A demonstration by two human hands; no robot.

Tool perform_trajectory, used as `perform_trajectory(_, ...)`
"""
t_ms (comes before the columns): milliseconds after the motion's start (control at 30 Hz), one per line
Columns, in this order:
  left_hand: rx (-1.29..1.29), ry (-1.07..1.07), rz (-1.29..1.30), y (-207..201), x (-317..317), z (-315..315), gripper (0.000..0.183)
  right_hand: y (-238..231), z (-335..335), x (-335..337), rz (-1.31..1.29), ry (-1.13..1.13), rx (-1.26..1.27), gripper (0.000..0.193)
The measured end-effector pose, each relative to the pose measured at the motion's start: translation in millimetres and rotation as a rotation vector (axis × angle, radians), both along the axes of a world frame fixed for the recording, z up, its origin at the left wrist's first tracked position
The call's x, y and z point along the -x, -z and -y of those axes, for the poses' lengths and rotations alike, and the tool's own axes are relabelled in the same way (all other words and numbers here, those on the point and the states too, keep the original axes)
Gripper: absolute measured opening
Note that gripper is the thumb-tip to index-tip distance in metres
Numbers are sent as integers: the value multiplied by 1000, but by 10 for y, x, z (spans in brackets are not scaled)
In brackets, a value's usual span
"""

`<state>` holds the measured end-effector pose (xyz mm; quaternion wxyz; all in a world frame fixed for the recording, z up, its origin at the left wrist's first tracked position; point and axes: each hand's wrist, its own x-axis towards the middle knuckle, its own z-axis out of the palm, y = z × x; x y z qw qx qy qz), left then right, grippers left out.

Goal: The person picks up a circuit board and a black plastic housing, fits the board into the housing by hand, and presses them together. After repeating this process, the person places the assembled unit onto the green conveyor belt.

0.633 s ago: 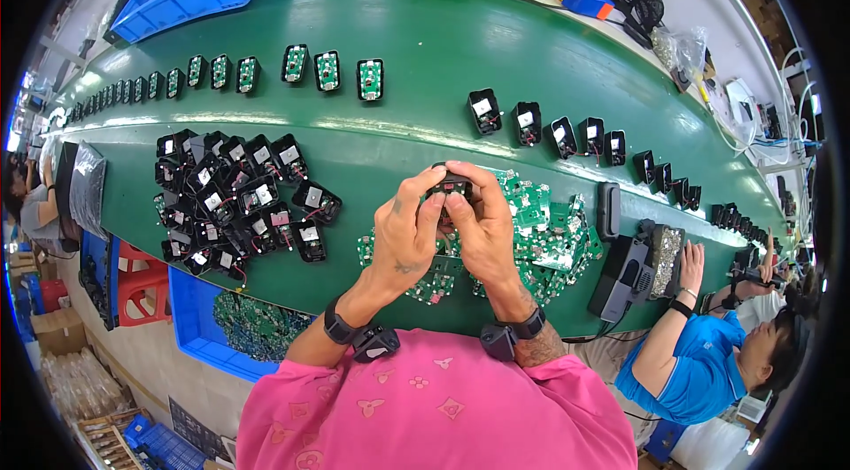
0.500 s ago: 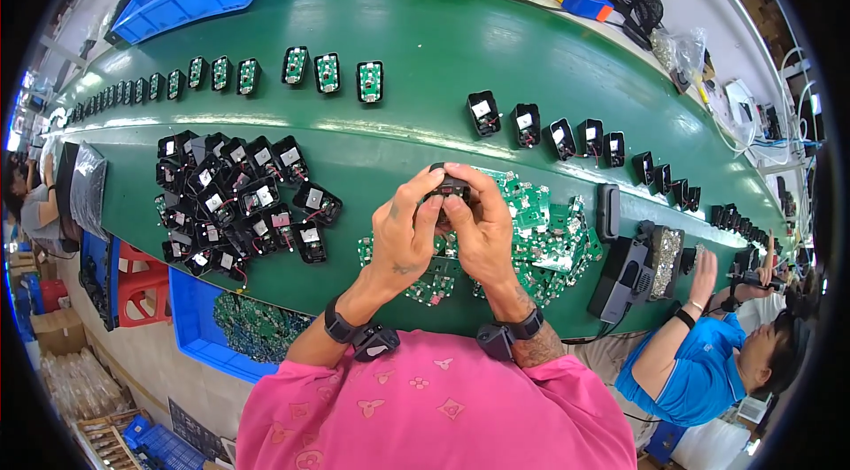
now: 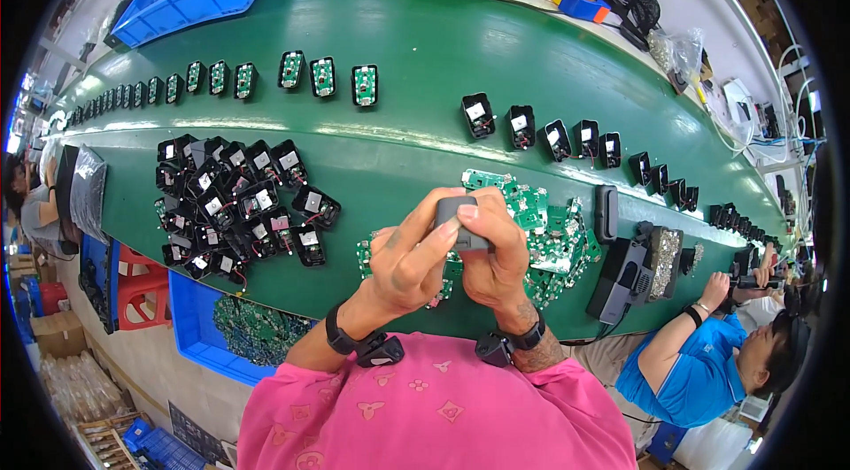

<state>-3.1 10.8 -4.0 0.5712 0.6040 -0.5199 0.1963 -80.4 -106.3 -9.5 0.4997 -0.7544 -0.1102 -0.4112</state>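
- Left hand (image 3: 409, 259): raised above the near edge of the worktop, fingers curled round the left side of a small grey housing (image 3: 459, 220); grip closed on it, thumb pressing the top.
- Right hand (image 3: 494, 259): mirrors the left, grip closed on the right side of the same housing, fingertips meeting the left hand's at its top.
- Small grey housing: held between both hands, above the pile of boards; blocky, rounded corners, matte grey plastic, mostly hidden by fingers. Judged light and rigid, with smooth faces that could slip; best taken by its 2 side walls, as now. Any board or wires inside would likely be delicate.
- Loose green circuit boards (image 3: 549, 227): heaped on the worktop just beyond and right of the hands.
- Blue bin (image 3: 190, 319): below the near edge, left, holding more green boards.
- Black open housings (image 3: 239, 204): dense cluster to the left, wires and white labels showing.
- Black device (image 3: 630, 275): right of the boards.
- Green worktop (image 3: 425, 36): long and curved; rows of black housings run along the middle and far side.
- Co-worker's hand (image 3: 713, 288): far right, at the same worktop.
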Motion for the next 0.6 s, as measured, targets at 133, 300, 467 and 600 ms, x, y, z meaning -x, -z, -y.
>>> perform_trajectory(133,-142,-66,-222,83,-79,41,32,25,-66,-58,-208,157,-138,44)
perform_trajectory(300,-379,-153,-799,270,-649,243,25,145,137,41,-677,287,-267,37)
perform_trajectory(467,-474,-339,-769,736,-1393,508,27,151,360,209,-688,527,260,21)
perform_trajectory(600,-602,-553,-383,837,-1477,635,31,199,327,254,-778,467,316,23)
